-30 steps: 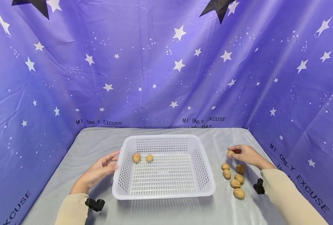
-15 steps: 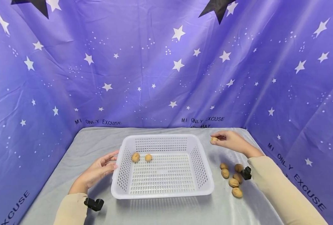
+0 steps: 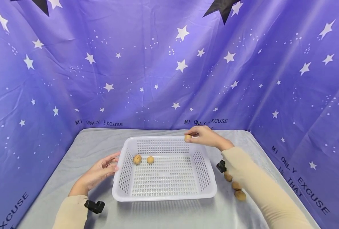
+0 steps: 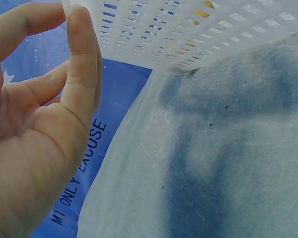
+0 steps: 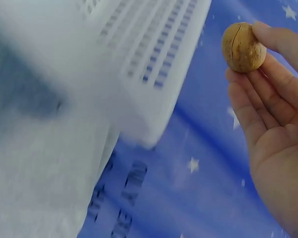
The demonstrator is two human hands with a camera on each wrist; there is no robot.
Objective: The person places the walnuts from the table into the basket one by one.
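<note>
Head view: grey cloth-covered table (image 3: 97, 143), hung round w/ a purple-blue starry backdrop (image 3: 146, 76) w/ black lettering. L hand (image 3: 96, 175) – fingers loosely parted, tips touching the L side of a white perforated plastic basket (image 3: 163, 199). R hand (image 3: 205, 136) pinches a walnut (image 3: 187, 138) btwn thumb & fingertips, by the basket's back rim, R of ctr. Two walnuts (image 3: 137, 159) lie apart inside, nr the L wall; more walnuts (image 3: 240, 195) on the cloth to the R, partly hidden by the beige sleeve (image 3: 258, 187).

L wrist view: cloth w/ dark shadows; thumb & index tips close together at the basket edge.

R wrist view: basket corner blurry; pinched walnut tan, roundish, dark seam line – gap shows btwn it & the basket.
</note>
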